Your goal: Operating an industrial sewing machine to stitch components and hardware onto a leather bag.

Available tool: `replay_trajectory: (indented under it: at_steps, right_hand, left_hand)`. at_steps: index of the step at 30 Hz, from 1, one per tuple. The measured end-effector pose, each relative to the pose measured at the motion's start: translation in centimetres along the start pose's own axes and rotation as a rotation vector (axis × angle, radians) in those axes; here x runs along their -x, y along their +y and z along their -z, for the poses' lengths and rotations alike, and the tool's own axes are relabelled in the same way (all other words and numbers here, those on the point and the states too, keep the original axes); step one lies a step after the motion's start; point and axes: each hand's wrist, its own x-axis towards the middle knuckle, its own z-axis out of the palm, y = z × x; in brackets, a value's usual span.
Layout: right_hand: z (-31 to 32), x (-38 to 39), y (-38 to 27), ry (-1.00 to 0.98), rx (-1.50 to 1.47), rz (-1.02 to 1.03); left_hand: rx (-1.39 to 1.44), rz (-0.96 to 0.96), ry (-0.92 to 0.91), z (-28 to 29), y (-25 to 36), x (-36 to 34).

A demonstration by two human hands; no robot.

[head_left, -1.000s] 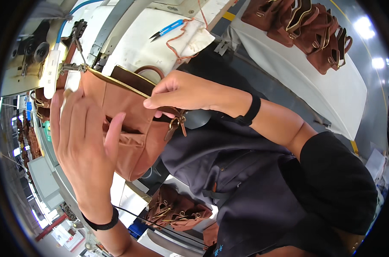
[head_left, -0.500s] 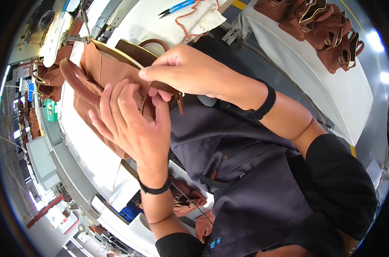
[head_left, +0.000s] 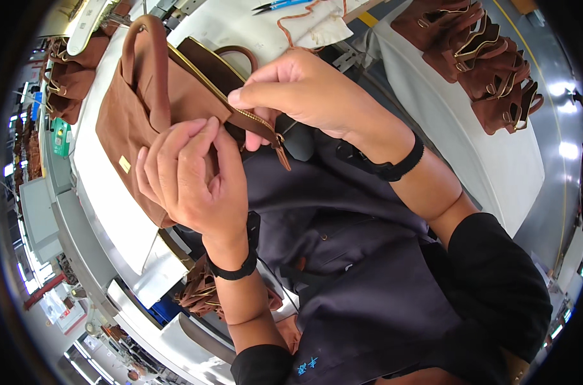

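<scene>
A brown handbag (head_left: 121, 106) with rolled handles rests on the white worktop in front of me. One handle (head_left: 158, 77) stands up near my left hand; the other lies beyond the opening. My left hand (head_left: 195, 179) is closed, thumb and fingertips pinching the bag's upper edge. Along the opening runs a gold-toothed zipper (head_left: 198, 77) on dark brown tape. My right hand (head_left: 311, 93) pinches the zipper's tape between thumb and curled fingers, apart from the left. Past that grip, the free zipper end hangs with a leather pull (head_left: 284, 159).
More brown bags (head_left: 477, 64) are lined up on a pale-covered table at the right. Others (head_left: 76, 80) sit at the far left beside machine parts. A blue pen (head_left: 278, 6) and orange cord (head_left: 285, 29) lie on the worktop (head_left: 208, 25) at the back.
The bag has turned, its near handle now more upright and a gold plate showing on its side. My left fingers have drawn together from a spread position into a pinch. My right hand keeps hold of the zipper.
</scene>
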Motion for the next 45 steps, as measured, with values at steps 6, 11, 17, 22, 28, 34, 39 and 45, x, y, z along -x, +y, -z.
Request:
replay_trajectory:
  at_steps: [6, 11, 17, 22, 28, 34, 39, 45]
  right_hand:
    - [-0.2, -2.0, 0.8, -0.075, 0.154, 0.071]
    - [-0.1, -1.9, 1.8, 0.011, 0.216, 0.214]
    - [-2.6, -2.6, 4.8, 0.073, -0.028, 0.401]
    - [-2.3, -1.6, 3.9, 0.039, -0.076, 0.184]
    - [-2.6, -1.3, 3.5, -0.024, -0.194, 0.039]
    - [-3.2, -2.2, 4.7, -0.039, -0.260, 0.274]
    - [-4.0, -2.4, 4.9, -0.069, -0.688, 0.229]
    - [-4.0, -1.9, 5.2, -0.010, -0.594, 0.173]
  left_hand:
    - [0.005, 0.016, -0.024, 0.5, 0.9, -0.5]
    - [0.070, -0.006, -0.162, 1.5, 1.6, -2.1]
    - [0.059, -0.175, -0.353, 3.1, 0.5, -8.4]
    - [-0.300, -0.438, -0.584, 1.9, -0.9, -12.8]
    - [-0.547, -0.349, -0.479, 7.2, -1.0, -11.7]
    - [-0.680, -0.208, -0.442, 8.8, -3.3, -11.7]
    - [-0.412, -0.183, -0.595, 4.7, -6.2, -9.3]
    - [0.014, 0.177, -0.623, 2.6, -3.1, -5.3]
